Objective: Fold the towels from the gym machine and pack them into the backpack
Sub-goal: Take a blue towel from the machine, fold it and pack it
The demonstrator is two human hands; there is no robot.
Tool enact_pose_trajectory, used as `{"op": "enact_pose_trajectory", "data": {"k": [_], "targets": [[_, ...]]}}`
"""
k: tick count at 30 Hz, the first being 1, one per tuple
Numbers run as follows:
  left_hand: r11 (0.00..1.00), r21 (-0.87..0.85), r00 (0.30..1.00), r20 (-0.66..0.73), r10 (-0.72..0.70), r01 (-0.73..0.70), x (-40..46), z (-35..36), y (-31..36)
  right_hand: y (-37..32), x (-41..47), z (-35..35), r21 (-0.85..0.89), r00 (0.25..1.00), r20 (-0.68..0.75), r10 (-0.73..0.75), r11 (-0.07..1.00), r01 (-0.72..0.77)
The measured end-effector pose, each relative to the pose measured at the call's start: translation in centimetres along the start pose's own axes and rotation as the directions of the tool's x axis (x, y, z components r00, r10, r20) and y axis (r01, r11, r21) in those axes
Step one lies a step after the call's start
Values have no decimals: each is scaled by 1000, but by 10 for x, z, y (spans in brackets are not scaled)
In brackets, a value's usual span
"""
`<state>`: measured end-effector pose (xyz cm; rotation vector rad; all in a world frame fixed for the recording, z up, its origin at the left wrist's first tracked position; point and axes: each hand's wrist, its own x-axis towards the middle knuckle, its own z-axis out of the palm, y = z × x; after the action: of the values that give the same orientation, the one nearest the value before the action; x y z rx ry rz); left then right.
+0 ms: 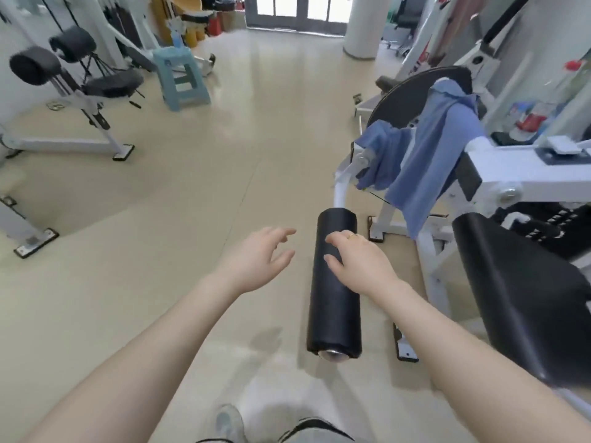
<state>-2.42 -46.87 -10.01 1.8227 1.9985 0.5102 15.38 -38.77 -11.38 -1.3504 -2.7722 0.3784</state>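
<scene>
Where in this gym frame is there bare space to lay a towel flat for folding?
Bare beige floor spreads between the light-blue plastic stool and the black padded roller. Right of the roller is crowded: white machine frame, draped blue towels, black padded seat.

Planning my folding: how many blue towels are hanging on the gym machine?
2. A small towel is bunched on the white arm at the machine's left end; a larger towel hangs beside it, draped from the black pad. More may be hidden.
</scene>
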Motion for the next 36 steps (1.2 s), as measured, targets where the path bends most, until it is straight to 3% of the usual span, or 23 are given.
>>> {"op": "enact_pose_trajectory", "data": {"k": [5,12,15,22,24,28,36], "targets": [[989,49,988,72,138,-142,106,-59,-56,-27,88,-11,59,989,9,148,987,-148],[933,70,918,219,332,-354,252,-78,-91,22,209,-11,150,926,-12,377,916,-371],[925,52,902,249,352,-376,330,-82,-101,56,278,-16,87,915,-21,402,913,-399],[911,-139,860,302,412,-388,497,-88,-84,136,415,-58,234,814,-47,579,798,-555],[902,-214,851,307,427,-375,533,-88,-73,158,440,-61,233,746,-5,666,726,-647],[870,-214,787,371,493,-445,614,-74,-52,209,486,-64,206,524,78,848,501,-841],[794,-208,588,572,572,-571,745,-41,-46,275,537,-25,248,238,185,953,189,-950]]}}
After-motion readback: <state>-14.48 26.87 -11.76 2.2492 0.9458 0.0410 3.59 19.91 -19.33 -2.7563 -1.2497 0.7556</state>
